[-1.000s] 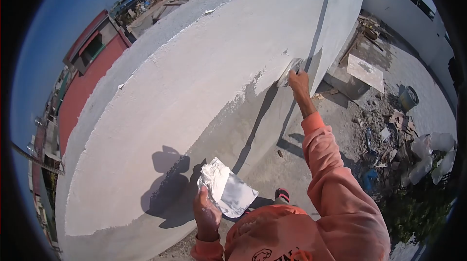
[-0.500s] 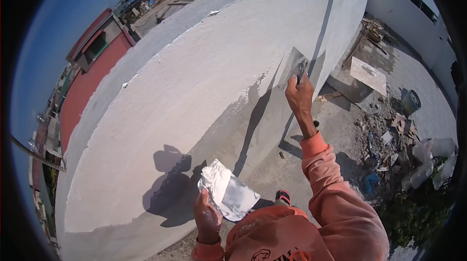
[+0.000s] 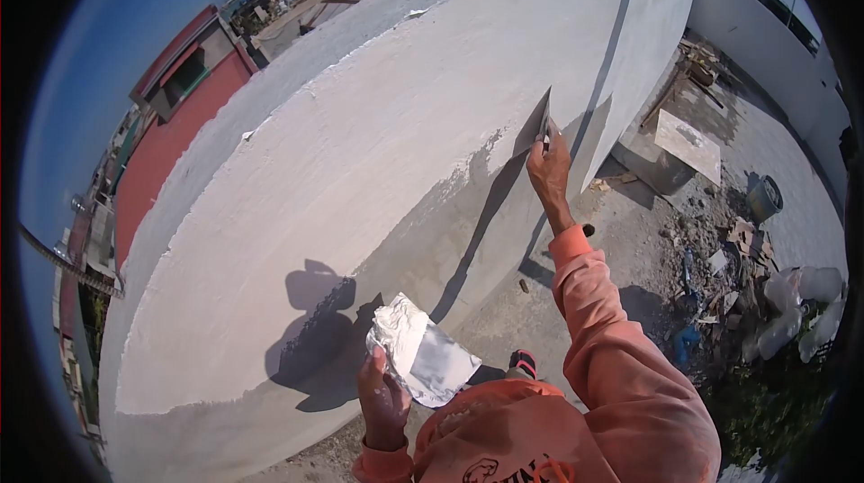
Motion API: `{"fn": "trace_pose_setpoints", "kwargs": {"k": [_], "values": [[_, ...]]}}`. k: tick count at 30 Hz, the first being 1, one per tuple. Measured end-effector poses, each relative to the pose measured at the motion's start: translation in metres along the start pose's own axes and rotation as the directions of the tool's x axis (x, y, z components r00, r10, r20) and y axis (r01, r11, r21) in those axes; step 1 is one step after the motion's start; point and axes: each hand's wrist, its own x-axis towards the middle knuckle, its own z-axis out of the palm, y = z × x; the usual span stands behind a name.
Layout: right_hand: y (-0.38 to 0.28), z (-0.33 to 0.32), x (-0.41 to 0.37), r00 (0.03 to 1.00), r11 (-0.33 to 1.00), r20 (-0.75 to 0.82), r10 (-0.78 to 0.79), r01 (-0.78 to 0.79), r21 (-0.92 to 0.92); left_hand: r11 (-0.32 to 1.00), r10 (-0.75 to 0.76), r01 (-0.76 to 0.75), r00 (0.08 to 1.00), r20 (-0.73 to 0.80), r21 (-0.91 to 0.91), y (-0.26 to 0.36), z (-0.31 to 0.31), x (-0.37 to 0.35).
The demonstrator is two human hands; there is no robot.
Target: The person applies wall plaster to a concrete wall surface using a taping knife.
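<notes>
My right hand (image 3: 551,168) grips a flat metal trowel (image 3: 544,116), whose blade is seen nearly edge-on at the wall (image 3: 378,114). White coating covers the wall's upper part, and bare grey shows along its lower part. At the bottom centre, my left hand (image 3: 385,397) holds a flat metal plate (image 3: 443,368) from beneath and the side. A thick heap of white paste (image 3: 397,328) lies on the plate's left half. Shadows of my head and arm fall across the wall.
To the right stand a block with a pale board (image 3: 688,145) on top and a bucket (image 3: 764,198). Rubble (image 3: 711,258) and plastic bags (image 3: 781,321) lie on the ground beyond my right arm. A bent metal bar (image 3: 67,269) sticks out at far left.
My right hand has shifted slightly left, and the trowel has turned from showing its blade face to nearly edge-on. The view has shifted slightly. My left hand holds the plate as before.
</notes>
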Motion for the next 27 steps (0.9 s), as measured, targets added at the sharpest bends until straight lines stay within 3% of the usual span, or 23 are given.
{"fn": "trace_pose_setpoints", "kwargs": {"k": [1,4,7,10,11,13,18,20,23,26,27], "values": [[-0.012,0.001,-0.013,0.999,0.997,0.047,-0.023,0.019,0.074,1.0,-0.008,0.008,1.0,0.003,-0.009,0.0,-0.001,-0.001],[-0.049,0.005,-0.047,0.971,0.971,0.011,-0.237,0.237,-0.002,1.0,-0.014,0.014,1.0,-0.017,-0.02,-0.002,-0.007,0.003],[-0.089,-0.002,-0.081,0.949,0.947,0.068,-0.307,0.299,0.115,0.999,-0.012,0.016,0.997,-0.077,0.049,0.003,-0.001,0.003],[-0.114,-0.02,-0.103,0.93,0.927,0.118,-0.349,0.325,0.186,0.994,0.045,-0.046,0.999,0.013,0.095,0.006,0.021,0.008],[-0.121,-0.032,-0.108,0.953,0.963,0.247,-0.173,0.111,0.247,0.992,0.075,-0.081,0.995,0.062,0.098,0.008,0.026,0.01],[-0.127,-0.06,-0.11,0.84,0.907,0.52,0.153,-0.328,0.264,0.999,0.033,-0.038,0.993,0.113,0.039,0.007,0.02,0.02],[-0.141,-0.119,-0.096,0.733,0.759,0.654,0.185,-0.53,0.379,1.0,-0.013,0.01,0.986,0.165,0.024,0.008,0.029,0.04],[-0.142,-0.145,-0.093,0.714,0.816,0.667,0.212,-0.505,0.282,0.999,-0.015,0.01,0.987,0.162,0.033,0.007,0.037,0.042],[-0.167,-0.176,-0.096,0.679,0.808,0.657,0.326,-0.561,0.179,0.986,0.138,-0.152,0.976,0.168,0.073,0.001,0.048,0.048],[-0.193,-0.195,-0.11,0.673,0.759,0.608,0.421,-0.629,0.171,0.839,0.307,-0.345,0.939,0.159,0.42,-0.003,0.045,0.052],[-0.191,-0.194,-0.124,0.681,0.753,0.591,0.432,-0.633,0.179,0.772,0.473,-0.467,0.875,0.101,0.432,-0.011,0.057,0.054]]}}
